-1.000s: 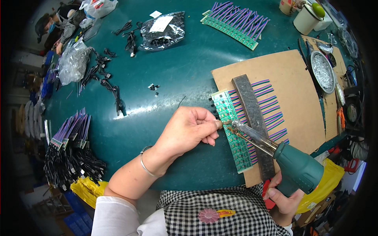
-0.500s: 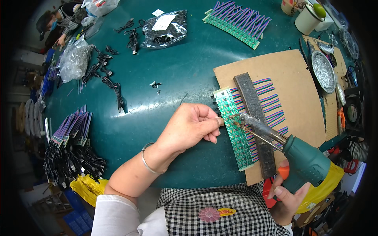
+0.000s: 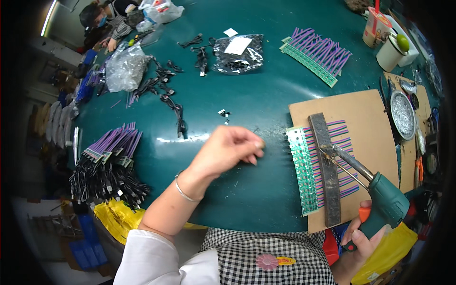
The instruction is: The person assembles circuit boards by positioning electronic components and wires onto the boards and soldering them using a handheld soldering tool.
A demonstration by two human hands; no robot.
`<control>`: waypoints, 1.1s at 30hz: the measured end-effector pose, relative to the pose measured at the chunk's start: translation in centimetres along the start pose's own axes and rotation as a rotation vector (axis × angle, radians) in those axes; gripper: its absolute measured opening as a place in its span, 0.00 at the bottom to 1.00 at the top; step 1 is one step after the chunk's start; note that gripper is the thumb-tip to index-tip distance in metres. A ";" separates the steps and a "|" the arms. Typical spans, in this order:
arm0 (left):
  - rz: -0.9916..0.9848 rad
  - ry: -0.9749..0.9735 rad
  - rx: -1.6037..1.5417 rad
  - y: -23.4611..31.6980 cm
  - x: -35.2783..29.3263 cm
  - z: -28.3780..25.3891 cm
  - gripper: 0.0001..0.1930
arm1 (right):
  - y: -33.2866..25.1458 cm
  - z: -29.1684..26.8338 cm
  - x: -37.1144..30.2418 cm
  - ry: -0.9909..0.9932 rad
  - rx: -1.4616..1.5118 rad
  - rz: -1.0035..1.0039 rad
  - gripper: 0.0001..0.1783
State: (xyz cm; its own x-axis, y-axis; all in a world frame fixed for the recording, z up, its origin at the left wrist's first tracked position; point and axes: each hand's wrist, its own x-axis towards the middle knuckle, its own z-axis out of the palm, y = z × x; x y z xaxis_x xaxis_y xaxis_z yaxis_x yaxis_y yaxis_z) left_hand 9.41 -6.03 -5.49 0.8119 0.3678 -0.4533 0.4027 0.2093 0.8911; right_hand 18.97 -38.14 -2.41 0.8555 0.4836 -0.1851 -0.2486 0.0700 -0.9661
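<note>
My left hand (image 3: 231, 151) hovers over the green table, left of the circuit boards and apart from them. Its fingers are pinched together and slightly blurred; whatever may be between them is too small to make out. My right hand (image 3: 362, 241) grips a green soldering gun (image 3: 387, 202) with an orange trigger. Its metal tip is above a dark, heavy bar (image 3: 330, 190). That bar lies across the striped wires (image 3: 339, 140) of a panel of green circuit boards (image 3: 304, 175). The panel rests along the left edge of a cardboard sheet (image 3: 375, 123).
Tiny black parts (image 3: 224, 113) lie mid-table. Finished-looking cables (image 3: 111, 164) are piled at left. Black cables (image 3: 176, 114), a bag (image 3: 237, 54) and another wired board panel (image 3: 308, 61) sit farther back. A round metal dish (image 3: 403, 115) stands at right. Another person (image 3: 111, 23) works far left.
My left hand has pulled away from the boards' left edge. The soldering gun's tip has shifted off the boards to over the bar. The whole view has swung leftward.
</note>
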 end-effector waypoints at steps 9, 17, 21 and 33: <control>0.431 0.625 0.851 0.0 1.8 -5.7 0.04 | 0.9 0.5 0.6 0.013 0.022 -0.100 0.35; 0.562 0.640 1.012 -1.1 3.2 -4.8 0.06 | 0.1 1.6 0.6 0.022 0.055 -0.144 0.35; 0.459 0.675 0.881 -1.2 2.9 -5.0 0.07 | 0.3 1.2 0.7 -0.035 0.038 -0.085 0.35; 0.555 0.731 0.760 -1.0 1.7 -4.4 0.07 | 0.3 2.0 0.6 -0.036 0.050 -0.102 0.35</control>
State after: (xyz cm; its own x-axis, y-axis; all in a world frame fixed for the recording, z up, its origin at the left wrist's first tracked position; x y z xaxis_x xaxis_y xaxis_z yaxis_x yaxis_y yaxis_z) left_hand 8.58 -1.63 -7.22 0.6202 0.7194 0.3126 0.4197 -0.6410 0.6426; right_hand 18.48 -36.07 -2.43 0.8610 0.5024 -0.0794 -0.1844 0.1630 -0.9692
